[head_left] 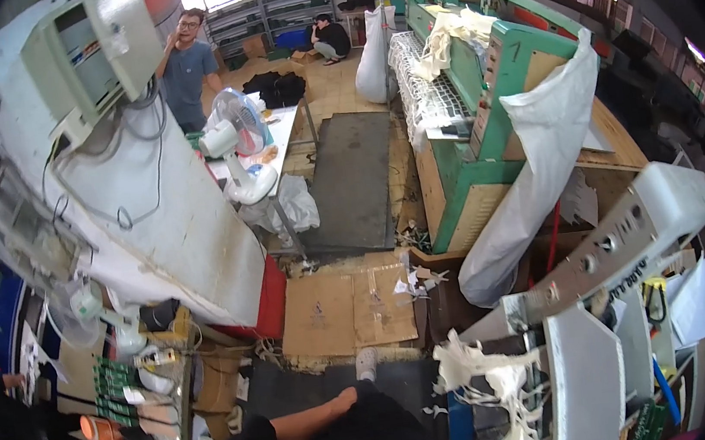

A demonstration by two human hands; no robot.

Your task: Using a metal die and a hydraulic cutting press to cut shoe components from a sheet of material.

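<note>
My left forearm comes out of a black sleeve at the lower middle, and my left hand point(344, 401) rests against my dark clothing point(385, 429). Its fingers are too small and hidden to make out. My right hand does not show. Just beyond the left hand, a light-coloured shoe point(366, 363) stands at the edge of a dark floor mat point(290, 392). To the right, cream scraps with cut-out holes point(501, 377) hang over a machine with a grey swing arm point(617, 251).
Flattened cardboard point(319, 311) covers the floor ahead. A white cabinet point(169, 215) and a table with a fan point(243, 137) stand left; a green machine point(488, 109) stands right. One person point(188, 73) stands beyond the table, another point(330, 38) crouches farther back. Green pieces point(114, 382) lie lower left.
</note>
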